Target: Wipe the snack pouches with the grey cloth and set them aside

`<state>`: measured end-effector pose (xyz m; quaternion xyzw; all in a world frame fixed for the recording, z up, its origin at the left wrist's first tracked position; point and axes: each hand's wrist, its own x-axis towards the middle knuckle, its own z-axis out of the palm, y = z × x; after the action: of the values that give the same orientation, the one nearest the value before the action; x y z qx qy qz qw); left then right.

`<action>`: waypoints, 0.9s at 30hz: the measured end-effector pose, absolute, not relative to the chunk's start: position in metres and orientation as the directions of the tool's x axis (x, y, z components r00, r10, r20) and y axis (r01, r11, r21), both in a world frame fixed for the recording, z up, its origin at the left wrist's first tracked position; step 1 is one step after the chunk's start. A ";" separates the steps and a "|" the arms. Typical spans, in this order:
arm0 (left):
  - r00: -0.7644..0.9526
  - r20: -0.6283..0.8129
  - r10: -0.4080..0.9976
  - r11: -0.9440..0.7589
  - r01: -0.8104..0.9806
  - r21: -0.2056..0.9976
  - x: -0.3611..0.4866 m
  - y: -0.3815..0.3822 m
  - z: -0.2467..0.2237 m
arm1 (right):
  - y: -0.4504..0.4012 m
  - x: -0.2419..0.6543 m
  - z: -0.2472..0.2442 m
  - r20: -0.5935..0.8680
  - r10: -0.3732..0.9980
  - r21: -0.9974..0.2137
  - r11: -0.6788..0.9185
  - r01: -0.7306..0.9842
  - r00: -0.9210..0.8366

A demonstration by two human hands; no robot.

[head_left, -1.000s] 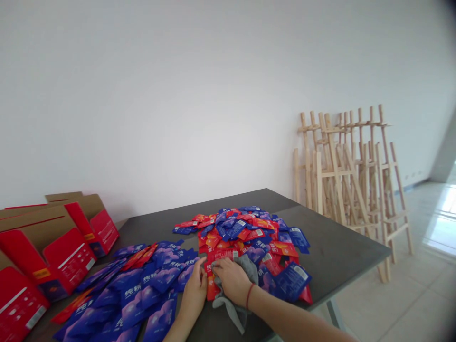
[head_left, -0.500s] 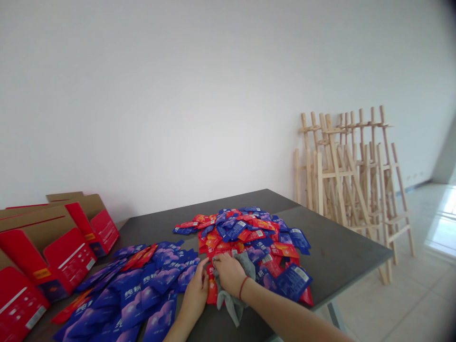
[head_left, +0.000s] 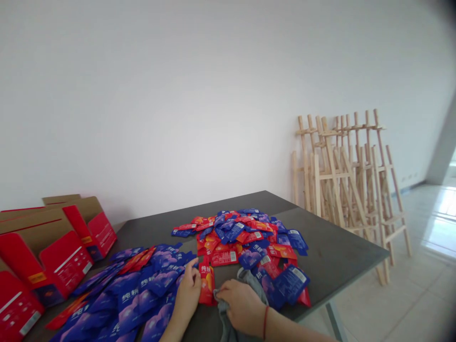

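Note:
My right hand [head_left: 242, 304] is closed on a grey cloth [head_left: 253, 281], which it bunches against the table near the front edge. Left of the cloth a red pouch [head_left: 205, 283] with white lettering lies flat. Beside that pouch's left edge is my left hand [head_left: 189, 285], its index finger extended and the others loosely bent, holding nothing that I can see. Whether it touches the pouch I cannot tell. Beyond both hands spreads a mixed pile of red and blue pouches [head_left: 233, 232]. Blue pouches [head_left: 142, 297], with a few red ones, overlap to the left of my left hand.
Open red cardboard boxes [head_left: 67, 259] line the left side of the dark table [head_left: 313, 237]. A white wall [head_left: 178, 104] rises behind it. To the right, several wooden easels [head_left: 338, 175] lean against the wall on the tiled floor.
My right hand has drawn the cloth toward me and slightly right, uncovering more of the red pouch. My left hand has shifted a little left, away from the pouch's top. The view has moved slightly.

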<state>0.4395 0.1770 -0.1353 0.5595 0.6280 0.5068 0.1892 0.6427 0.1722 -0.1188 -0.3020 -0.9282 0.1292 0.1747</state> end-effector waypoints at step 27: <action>-0.187 0.077 0.979 -0.048 0.158 0.986 0.444 0.180 -0.139 | 0.202 0.624 -0.114 0.219 0.812 -0.796 0.469 0.382 -0.541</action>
<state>0.4442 0.1801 -0.1393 0.5014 0.5668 0.5219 0.3936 0.6242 0.2021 -0.1143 -0.3721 -0.8022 0.3562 0.3018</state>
